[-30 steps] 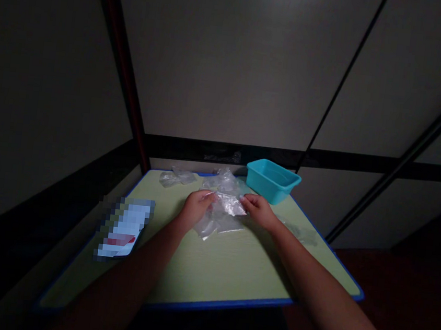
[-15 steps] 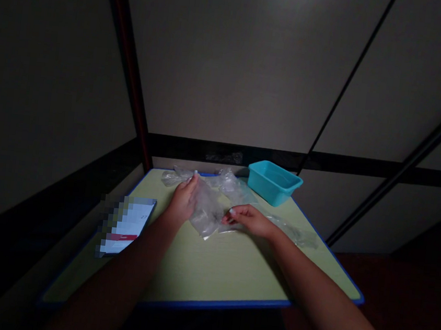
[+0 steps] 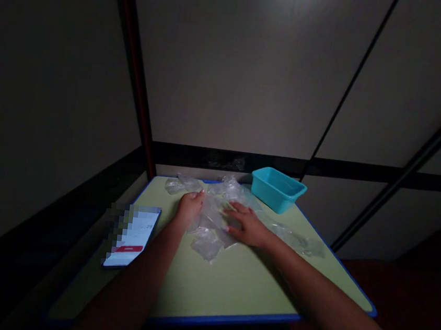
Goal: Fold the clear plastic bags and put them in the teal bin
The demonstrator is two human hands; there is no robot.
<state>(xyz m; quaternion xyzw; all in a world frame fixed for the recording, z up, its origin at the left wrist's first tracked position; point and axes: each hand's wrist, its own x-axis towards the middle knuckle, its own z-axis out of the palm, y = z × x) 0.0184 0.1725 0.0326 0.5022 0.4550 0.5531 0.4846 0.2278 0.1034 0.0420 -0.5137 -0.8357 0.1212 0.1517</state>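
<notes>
A clear plastic bag (image 3: 214,219) lies crumpled in the middle of the table, its near end folded towards me. My left hand (image 3: 189,208) grips the bag's left edge, thumb uppermost; its other fingers are partly hidden. On the bag's right side my right hand (image 3: 248,227) rests with fingers spread, holding nothing. More clear plastic (image 3: 231,188) is bunched behind the hands, and another piece (image 3: 177,185) sits at the back left. A flat, thin clear sheet (image 3: 295,239) stretches out beyond my right wrist.
A turquoise plastic basin (image 3: 276,190) stands at the back right corner of the yellow-green, blue-edged table (image 3: 199,289). On the left lies a phone (image 3: 134,240) with a lit screen, beside my left forearm. Panelled walls (image 3: 233,82) rise behind and to the left.
My right hand has gone from a pinch to spread fingers on the bag. The bag's near end now lies flatter and closer to me. The view has tilted slightly.
</notes>
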